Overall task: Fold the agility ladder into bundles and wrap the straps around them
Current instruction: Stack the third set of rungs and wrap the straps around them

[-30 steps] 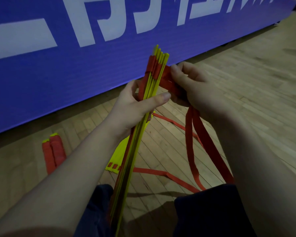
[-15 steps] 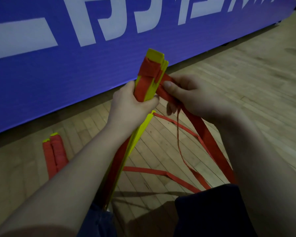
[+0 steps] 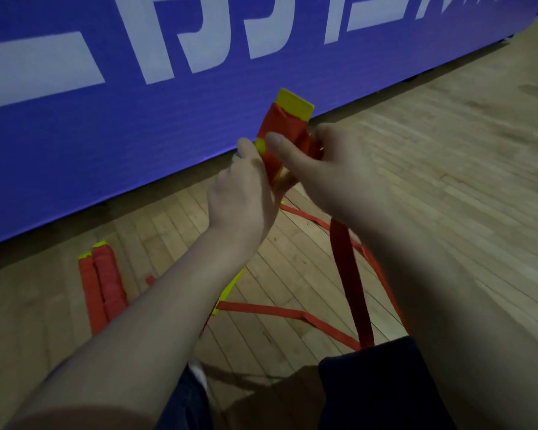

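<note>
Rung bundle (image 3: 294,103) now turned flat-face to camera, right hand (image 3: 333,175) closed in on wrap. Left hand (image 3: 243,197) grips bundle mid-air; right pinches red strap (image 3: 348,274) against it, hands touching. Keep strap taut, flat, turns overlapping; watch trailing tail for twists.

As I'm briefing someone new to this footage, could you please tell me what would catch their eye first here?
In the centre, the left hand grips a yellow ladder bundle while the right hand pinches the red strap wound round its top. Behind them stretches a blue banner with white lettering, and a finished red-wrapped bundle lies on the wooden floor at lower left.
</note>
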{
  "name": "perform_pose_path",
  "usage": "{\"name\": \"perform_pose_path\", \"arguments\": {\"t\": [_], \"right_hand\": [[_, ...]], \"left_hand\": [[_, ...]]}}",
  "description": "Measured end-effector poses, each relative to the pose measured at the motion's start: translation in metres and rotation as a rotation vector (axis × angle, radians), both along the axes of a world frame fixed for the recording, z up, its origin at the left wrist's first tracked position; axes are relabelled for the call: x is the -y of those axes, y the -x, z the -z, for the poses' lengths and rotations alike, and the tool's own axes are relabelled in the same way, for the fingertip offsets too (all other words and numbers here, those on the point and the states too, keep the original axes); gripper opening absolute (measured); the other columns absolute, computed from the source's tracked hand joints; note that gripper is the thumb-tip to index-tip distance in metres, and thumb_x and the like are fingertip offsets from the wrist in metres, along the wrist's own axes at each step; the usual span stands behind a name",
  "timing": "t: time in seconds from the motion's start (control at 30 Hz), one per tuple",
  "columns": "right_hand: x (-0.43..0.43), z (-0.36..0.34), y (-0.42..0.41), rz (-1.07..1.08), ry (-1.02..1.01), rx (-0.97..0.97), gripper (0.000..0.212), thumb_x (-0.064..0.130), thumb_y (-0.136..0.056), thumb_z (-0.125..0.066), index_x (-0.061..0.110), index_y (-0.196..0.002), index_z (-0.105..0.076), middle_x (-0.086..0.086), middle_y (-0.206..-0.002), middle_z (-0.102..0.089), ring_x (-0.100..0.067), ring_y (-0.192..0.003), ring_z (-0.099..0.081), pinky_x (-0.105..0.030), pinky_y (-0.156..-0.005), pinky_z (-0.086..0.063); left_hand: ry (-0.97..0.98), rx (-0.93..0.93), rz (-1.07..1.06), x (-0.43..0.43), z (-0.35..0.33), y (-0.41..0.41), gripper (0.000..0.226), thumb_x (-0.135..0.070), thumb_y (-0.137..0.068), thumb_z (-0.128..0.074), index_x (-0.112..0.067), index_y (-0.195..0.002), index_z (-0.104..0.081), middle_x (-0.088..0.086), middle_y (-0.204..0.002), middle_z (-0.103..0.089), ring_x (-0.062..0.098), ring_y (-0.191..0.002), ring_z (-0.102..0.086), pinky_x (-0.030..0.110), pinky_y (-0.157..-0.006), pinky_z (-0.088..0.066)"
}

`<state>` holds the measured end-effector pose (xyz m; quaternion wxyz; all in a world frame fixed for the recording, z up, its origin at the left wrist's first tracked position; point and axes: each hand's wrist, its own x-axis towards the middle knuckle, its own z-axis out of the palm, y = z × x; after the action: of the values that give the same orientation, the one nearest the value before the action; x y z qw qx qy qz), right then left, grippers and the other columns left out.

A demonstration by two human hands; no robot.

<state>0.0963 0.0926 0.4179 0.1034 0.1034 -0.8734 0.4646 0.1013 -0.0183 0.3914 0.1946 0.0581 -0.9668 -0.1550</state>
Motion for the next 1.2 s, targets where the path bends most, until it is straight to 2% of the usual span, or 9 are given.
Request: {"name": "perform_pose_path", "arguments": {"t": [0.13, 0.2, 0.27, 0.37, 0.57, 0.73, 0.93, 1.03, 1.2], "right_hand": [[0.005, 0.005, 0.003, 0.239, -0.160, -0.191, 0.039, 0.053, -0.087, -0.062, 0.015, -0.079, -0.059, -0.007, -0.074, -0.061, -0.028, -0.071, -0.057, -0.046, -0.067, -0.049], [0.002, 0.005, 0.006, 0.231, -0.027, -0.214, 0.036, 0.044, -0.085, -0.068, 0.016, -0.069, -0.053, 0.000, -0.065, -0.053, -0.021, -0.064, -0.052, -0.044, -0.066, -0.048], [-0.003, 0.007, 0.010, 0.199, 0.169, -0.187, 0.035, 0.034, -0.083, -0.073, 0.013, -0.065, -0.051, 0.004, -0.058, -0.048, -0.015, -0.057, -0.049, -0.039, -0.060, -0.046], [-0.012, 0.012, 0.019, 0.086, 0.441, -0.111, 0.044, 0.019, -0.078, -0.078, 0.020, -0.056, -0.040, 0.009, -0.050, -0.041, -0.009, -0.052, -0.043, -0.037, -0.055, -0.040], [-0.025, 0.010, 0.024, -0.302, 0.621, -0.034, 0.056, 0.033, -0.061, -0.089, 0.021, -0.057, -0.034, -0.028, -0.059, -0.027, -0.031, -0.061, -0.035, -0.056, -0.054, -0.036], [-0.025, -0.002, 0.015, -0.451, 0.585, 0.016, 0.051, 0.023, -0.067, -0.081, 0.019, -0.057, -0.031, -0.011, -0.057, -0.022, -0.016, -0.050, -0.023, -0.036, -0.048, -0.015], [-0.031, -0.009, 0.006, -0.593, 0.740, 0.147, 0.048, 0.001, -0.075, -0.073, 0.016, -0.058, -0.031, 0.001, -0.049, -0.030, -0.011, -0.040, -0.027, -0.023, -0.039, -0.019], [-0.033, -0.012, 0.007, -0.591, 0.775, 0.137, 0.050, 0.013, -0.069, -0.084, 0.018, -0.058, -0.036, -0.003, -0.054, -0.035, -0.021, -0.049, -0.031, -0.036, -0.050, -0.018], [-0.038, -0.018, 0.007, -0.433, 0.633, 0.055, 0.044, 0.023, -0.074, -0.076, 0.010, -0.064, -0.036, -0.004, -0.052, -0.043, -0.017, -0.046, -0.041, -0.033, -0.046, -0.035]], "left_hand": [[0.090, 0.057, 0.060, -0.014, -0.002, -0.002, 0.047, -0.042, -0.094, -0.029, -0.008, -0.125, -0.034, 0.011, -0.125, -0.057, 0.032, -0.118, -0.058, 0.040, -0.078, -0.038], [0.126, 0.095, 0.065, -0.016, -0.007, 0.000, 0.057, -0.036, -0.085, -0.012, -0.004, -0.128, -0.033, 0.015, -0.127, -0.056, 0.034, -0.120, -0.056, 0.042, -0.081, -0.040], [0.039, 0.066, 0.130, -0.012, -0.006, 0.000, 0.053, -0.037, -0.088, -0.019, -0.006, -0.127, -0.035, 0.014, -0.120, -0.057, 0.032, -0.111, -0.059, 0.041, -0.075, -0.038], [-0.407, 0.075, 0.364, 0.002, 0.003, 0.001, 0.046, -0.043, -0.082, -0.072, -0.021, -0.111, -0.045, -0.005, -0.093, -0.061, 0.012, -0.081, -0.059, 0.030, -0.061, -0.041], [-1.150, 0.296, 0.776, 0.024, 0.008, 0.010, 0.055, -0.013, -0.065, -0.079, -0.025, -0.113, -0.055, 0.002, -0.101, -0.066, 0.019, -0.090, -0.065, 0.037, -0.070, -0.053], [-1.154, 0.650, 1.025, 0.028, 0.014, 0.006, 0.063, -0.022, -0.057, -0.086, -0.015, -0.115, -0.064, 0.008, -0.112, -0.070, 0.028, -0.112, -0.062, 0.046, -0.099, -0.047], [-1.081, 0.676, 1.084, 0.019, 0.010, -0.002, 0.038, -0.021, -0.059, -0.079, -0.033, -0.095, -0.076, -0.004, -0.103, -0.072, 0.016, -0.103, -0.067, 0.032, -0.086, -0.053], [-1.084, 0.602, 1.071, 0.015, 0.009, -0.004, 0.028, -0.032, -0.056, -0.085, -0.027, -0.079, -0.071, 0.000, -0.111, -0.065, 0.023, -0.110, -0.062, 0.044, -0.095, -0.049], [-1.249, 0.434, 0.863, 0.015, 0.009, -0.005, 0.042, -0.030, -0.065, -0.073, -0.011, -0.101, -0.066, 0.004, -0.099, -0.070, 0.026, -0.093, -0.069, 0.034, -0.072, -0.054]]}}
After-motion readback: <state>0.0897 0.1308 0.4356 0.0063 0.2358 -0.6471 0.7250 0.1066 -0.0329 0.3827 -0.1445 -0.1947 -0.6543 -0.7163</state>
